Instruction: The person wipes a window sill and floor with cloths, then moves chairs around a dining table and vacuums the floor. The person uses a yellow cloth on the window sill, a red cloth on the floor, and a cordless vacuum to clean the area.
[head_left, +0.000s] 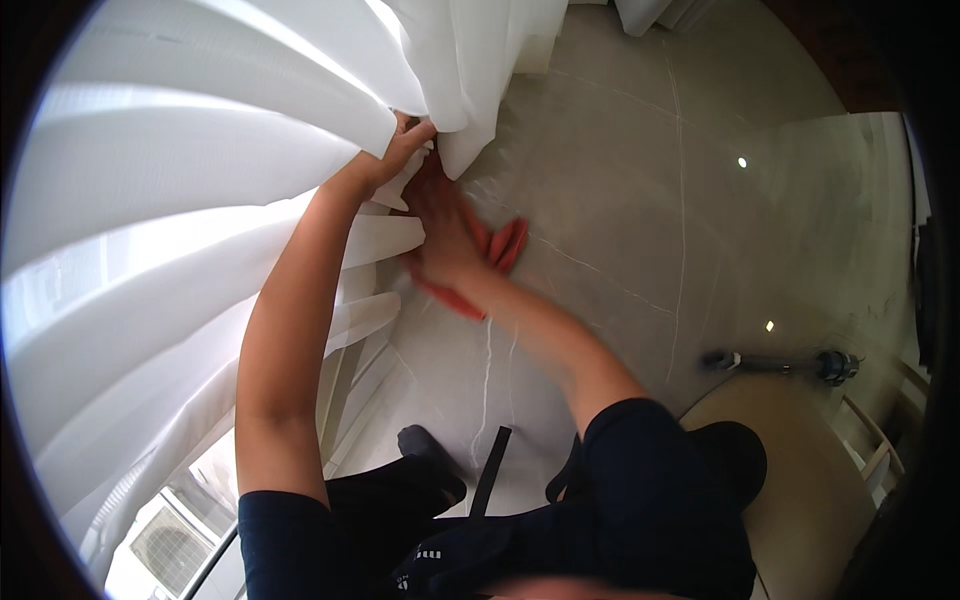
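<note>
My left hand (394, 157) grips the gathered lower edge of a white sheer curtain (202, 157), whose folds fill the left side of the view. Just below and to its right, my right hand (450, 236) is on a red cloth (510, 244) at floor level. That hand is blurred and its fingers lie partly in the shade of the curtain. Part of the cloth sticks out to the right of the hand, and another edge shows under the wrist. Curtain folds hide some of the left fingers and the cloth's far end.
Grey tiles with white veins form the floor (615, 202). A dark stick-shaped appliance (795, 364) lies by a beige rounded tabletop (787, 450) at right. My socked foot (427, 446) is near the window frame (343, 390). Outside stands an air-conditioner unit (171, 544).
</note>
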